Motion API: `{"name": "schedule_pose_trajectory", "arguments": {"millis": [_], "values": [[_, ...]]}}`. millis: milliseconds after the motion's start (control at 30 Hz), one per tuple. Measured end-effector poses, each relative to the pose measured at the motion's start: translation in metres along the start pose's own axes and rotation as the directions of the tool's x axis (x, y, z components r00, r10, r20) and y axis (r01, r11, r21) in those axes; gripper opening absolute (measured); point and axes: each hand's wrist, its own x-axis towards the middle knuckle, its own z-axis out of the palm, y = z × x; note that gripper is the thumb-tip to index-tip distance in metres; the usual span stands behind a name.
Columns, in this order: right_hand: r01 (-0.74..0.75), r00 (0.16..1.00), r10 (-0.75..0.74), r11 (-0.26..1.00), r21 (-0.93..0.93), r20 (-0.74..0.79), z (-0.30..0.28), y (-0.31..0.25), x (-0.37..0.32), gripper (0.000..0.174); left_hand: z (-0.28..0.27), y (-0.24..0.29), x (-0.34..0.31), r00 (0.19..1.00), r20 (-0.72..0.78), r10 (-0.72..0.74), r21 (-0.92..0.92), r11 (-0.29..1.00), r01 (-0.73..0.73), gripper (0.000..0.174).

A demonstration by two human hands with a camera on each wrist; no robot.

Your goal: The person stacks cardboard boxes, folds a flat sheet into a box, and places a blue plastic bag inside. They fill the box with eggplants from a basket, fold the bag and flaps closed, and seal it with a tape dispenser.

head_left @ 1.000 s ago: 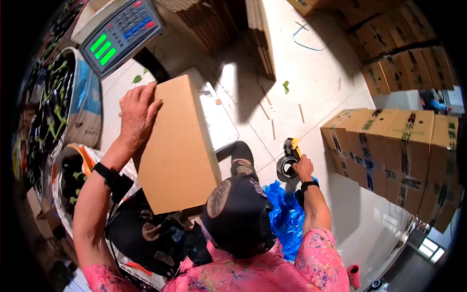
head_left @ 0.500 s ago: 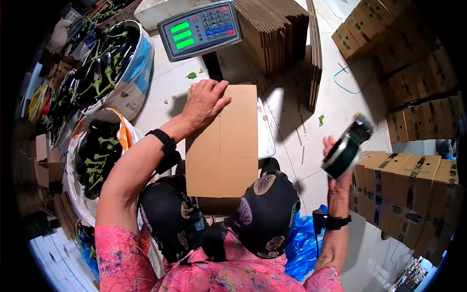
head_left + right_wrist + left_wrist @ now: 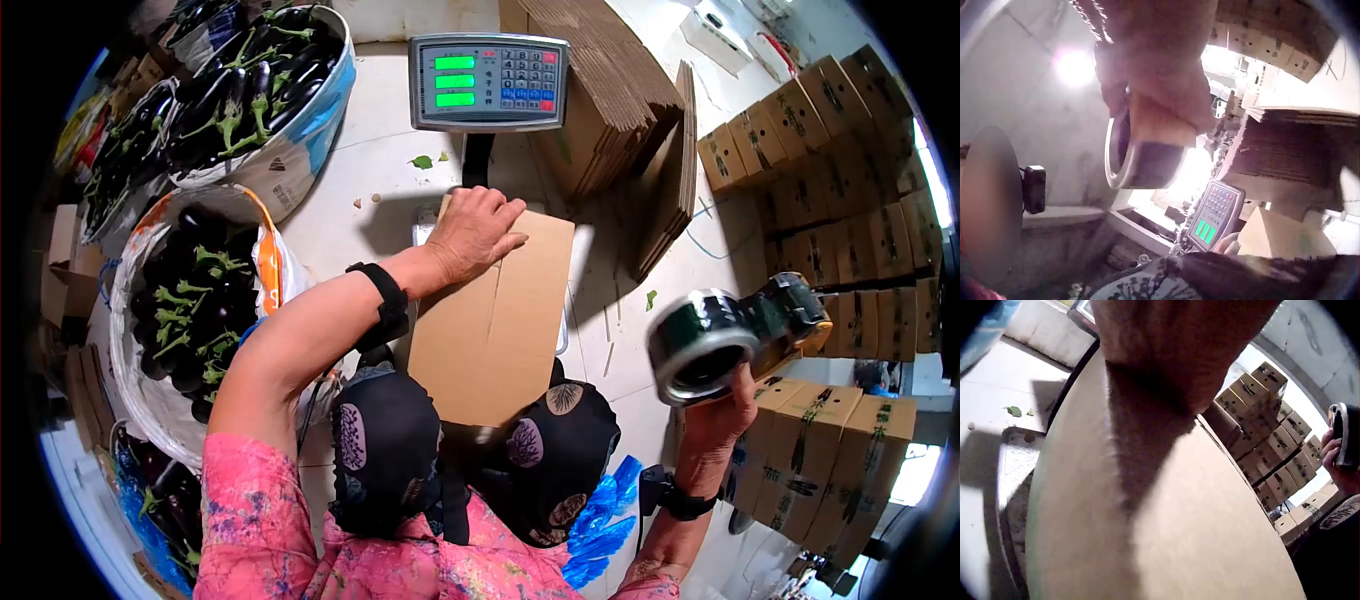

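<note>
A closed cardboard carton point(image 3: 490, 330) stands before the person's knees, its top seam running lengthwise. On its far left part rests the left hand point(image 3: 475, 235), fingers laid toward the far edge and thumb pointing right across the top. Off to the right, the right hand point(image 3: 715, 425) holds up a tape dispenser point(image 3: 790, 310) with a wide tape roll point(image 3: 700, 350), clear of the carton. In the right wrist view the tape roll point(image 3: 1147, 165) hangs below the hand; the grip itself is partly hidden.
A scale display point(image 3: 490, 82) with green digits stands behind the carton. Eggplants fill a sack point(image 3: 125, 300) and a larger bag point(image 3: 320, 130) at left. Flattened cardboard point(image 3: 610, 100) leans at the back; packed cartons point(image 3: 790, 450) stand at right. Blue plastic point(image 3: 605, 530) lies near the right knee.
The right hand has picked the tape dispenser up from low at the right and raised it. The left hand has stayed on the carton while the head view has swung.
</note>
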Motion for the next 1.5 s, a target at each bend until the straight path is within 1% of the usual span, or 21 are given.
{"name": "schedule_pose_trajectory", "arguments": {"millis": [33, 100, 167, 200, 267, 300, 367, 433, 533, 633, 700, 800, 833, 900, 1000, 1100, 1233, 1333, 1433, 1467, 1500], "values": [[-0.055, 0.984, 0.054, 0.998, 0.004, 0.168, 0.003, 0.003, 0.006, 0.056, 0.0, 0.0, 0.001, 1.0, -0.002, 0.007, 0.009, 1.0, -0.007, 0.041], [-0.012, 0.96, 0.041, 0.994, -0.107, 0.276, 0.02, 0.009, 0.014, 0.052, 0.001, -0.001, 0.002, 1.0, -0.023, 0.02, 0.018, 1.0, -0.02, 0.042], [-0.069, 0.997, 0.072, 0.868, -0.491, -0.014, 0.051, 0.009, 0.008, 0.053, 0.001, -0.001, 0.002, 1.0, -0.019, 0.025, 0.009, 1.0, -0.025, 0.042], [0.025, 1.0, -0.019, 0.821, -0.571, 0.016, 0.055, 0.015, 0.005, 0.054, 0.0, 0.0, 0.003, 0.999, -0.025, 0.031, 0.009, 0.999, -0.031, 0.042], [0.048, 0.998, -0.028, 0.929, -0.366, 0.06, 0.062, 0.019, 0.007, 0.053, -0.001, -0.001, 0.003, 0.999, -0.019, 0.031, 0.031, 0.999, -0.03, 0.042], [0.071, 0.997, -0.064, 0.943, -0.324, 0.034, 0.066, 0.018, 0.007, 0.055, -0.001, 0.0, 0.003, 0.999, -0.016, 0.029, 0.037, 0.999, -0.029, 0.042], [0.1, 0.99, -0.064, 0.944, -0.315, 0.124, 0.063, 0.012, 0.013, 0.07, -0.002, 0.001, 0.002, 1.0, 0.029, -0.003, -0.024, 1.0, 0.003, 0.044], [0.061, 0.994, 0.011, 0.781, -0.621, 0.112, 0.072, 0.018, 0.03, 0.071, -0.004, 0.001, 0.003, 0.999, 0.04, -0.013, -0.052, 0.999, 0.016, 0.045], [0.094, 0.963, 0.122, 0.686, -0.721, 0.242, 0.103, 0.039, 0.042, 0.072, -0.002, 0.001, 0.002, 1.0, -0.03, 0.005, -0.034, 0.999, -0.006, 0.044], [0.155, 0.888, 0.254, 0.619, -0.77, 0.384, 0.109, 0.066, 0.059, 0.078, -0.003, -0.001, 0.0, 0.996, -0.087, -0.001, -0.142, 0.99, -0.011, 0.047], [0.191, 0.859, 0.281, 0.598, -0.778, 0.428, 0.109, 0.083, 0.067, 0.068, -0.011, -0.002, 0.002, 0.983, -0.167, -0.075, -0.313, 0.95, 0.02, 0.047], [0.103, 0.86, 0.353, 0.587, -0.803, 0.368, 0.11, 0.082, 0.073, 0.068, -0.032, -0.001, -0.007, 0.922, -0.251, -0.294, -0.514, 0.848, 0.131, 0.04], [0.134, 0.863, 0.34, 0.56, -0.817, 0.374, 0.108, 0.081, 0.073, 0.068, -0.039, 0.001, -0.013, 0.902, -0.154, -0.404, -0.646, 0.731, 0.218, 0.035], [0.21, 0.852, 0.315, 0.529, -0.822, 0.419, 0.105, 0.083, 0.071, 0.069, -0.069, 0.005, -0.023, 0.832, 0.316, -0.457, -0.864, 0.224, 0.451, 0.037], [0.197, 0.864, 0.32, 0.495, -0.846, 0.389, 0.112, 0.083, 0.069, 0.07, -0.094, 0.007, -0.031, 0.833, 0.495, -0.247, -0.866, -0.066, 0.495, 0.042], [0.257, 0.85, 0.332, 0.417, -0.872, 0.409, 0.121, 0.08, 0.07, 0.07, -0.12, 0.018, -0.02, 0.777, 0.612, -0.149, -0.78, 0.051, 0.624, 0.029], [0.331, 0.852, 0.261, 0.405, -0.852, 0.454, 0.124, 0.082, 0.066, 0.065, -0.104, 0.009, -0.031, 0.79, 0.606, -0.095, -0.792, -0.164, 0.588, 0.024], [0.37, 0.854, 0.23, 0.362, -0.856, 0.467, 0.125, 0.086, 0.061, 0.065, -0.104, 0.012, -0.04, 0.733, 0.671, -0.115, -0.709, -0.391, 0.587, 0.022], [0.405, 0.846, 0.22, 0.326, -0.854, 0.486, 0.131, 0.088, 0.059, 0.065, -0.111, 0.008, -0.043, 0.721, 0.682, -0.121, -0.695, -0.414, 0.588, 0.021], [0.423, 0.839, 0.226, 0.298, -0.856, 0.494, 0.134, 0.087, 0.059, 0.063, -0.11, 0.007, -0.044, 0.749, 0.653, -0.114, -0.74, -0.308, 0.598, 0.02], [0.439, 0.831, 0.253, 0.251, -0.863, 0.496, 0.137, 0.086, 0.06, 0.065, -0.109, 0.008, -0.047, 0.746, 0.65, -0.147, -0.75, -0.287, 0.596, 0.019]]}}
